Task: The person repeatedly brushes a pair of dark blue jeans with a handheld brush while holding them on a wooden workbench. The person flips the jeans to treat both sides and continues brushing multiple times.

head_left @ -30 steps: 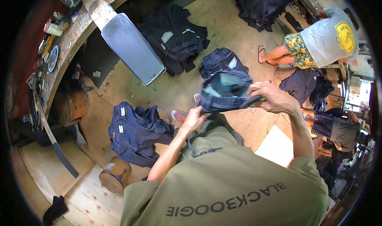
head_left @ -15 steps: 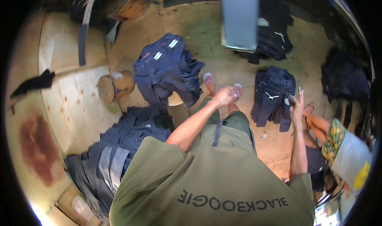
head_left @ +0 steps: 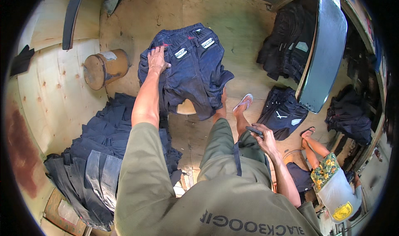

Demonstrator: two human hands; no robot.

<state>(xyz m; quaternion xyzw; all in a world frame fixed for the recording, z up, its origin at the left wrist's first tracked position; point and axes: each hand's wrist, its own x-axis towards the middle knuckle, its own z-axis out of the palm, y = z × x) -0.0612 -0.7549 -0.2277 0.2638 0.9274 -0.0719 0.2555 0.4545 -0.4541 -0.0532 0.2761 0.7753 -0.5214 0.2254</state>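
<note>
My left hand [head_left: 157, 61] rests on a stack of dark blue denim shorts [head_left: 183, 69], fingers spread over the fabric by the elastic waistband. White patches show on the pockets of the top pair. Beneath the stack peeks a round, pale edge [head_left: 186, 107]. Close to my body, my right hand [head_left: 267, 141] is closed around a small, dark, elongated object [head_left: 254, 130] whose kind I cannot make out. Just beyond that hand lies a smaller pile of dark denim [head_left: 282, 111] with white cross-shaped stitching.
A big heap of dark denim pieces [head_left: 104, 132] lies to my left. Near the wooden wall is a brown drum [head_left: 106, 68]. Black garments [head_left: 286, 40] lie far right behind a long grey board [head_left: 324, 57]. Another person [head_left: 332, 182] is at my right.
My left hand has gone from in front of my body out onto the denim stack. My right hand has drawn in, its raised finger now bent. The view has shifted too.
</note>
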